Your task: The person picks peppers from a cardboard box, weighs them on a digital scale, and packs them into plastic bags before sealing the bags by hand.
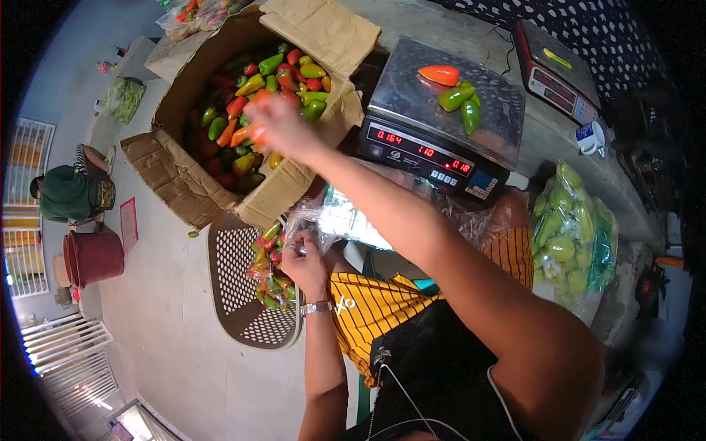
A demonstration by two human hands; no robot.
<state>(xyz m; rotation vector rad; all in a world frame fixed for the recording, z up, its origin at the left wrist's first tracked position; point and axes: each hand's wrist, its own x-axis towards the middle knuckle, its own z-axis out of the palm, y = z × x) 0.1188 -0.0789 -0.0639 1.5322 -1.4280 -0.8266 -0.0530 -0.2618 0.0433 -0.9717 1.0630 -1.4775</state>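
My left hand (304,263), with a metal watch on its wrist, is closed on the gathered edge of a clear plastic bag (303,219). My right hand (283,128) is over the open cardboard box (168,163), which holds many red, orange, yellow and green peppers (254,85). Motion smears its fingers; orange peppers lie right at them, but whether it grips any I cannot tell. On the digital scale (401,62) lie an orange pepper (439,74) and green peppers (471,116). Its red display starts with 0.164.
Bagged peppers (270,283) are in a perforated basket (234,298) below the box. A bag of green produce (565,239) sits at the right. Beyond the scale are a white mug (589,138) and a second scale (548,81). A person (70,192) is near a red bucket (94,259).
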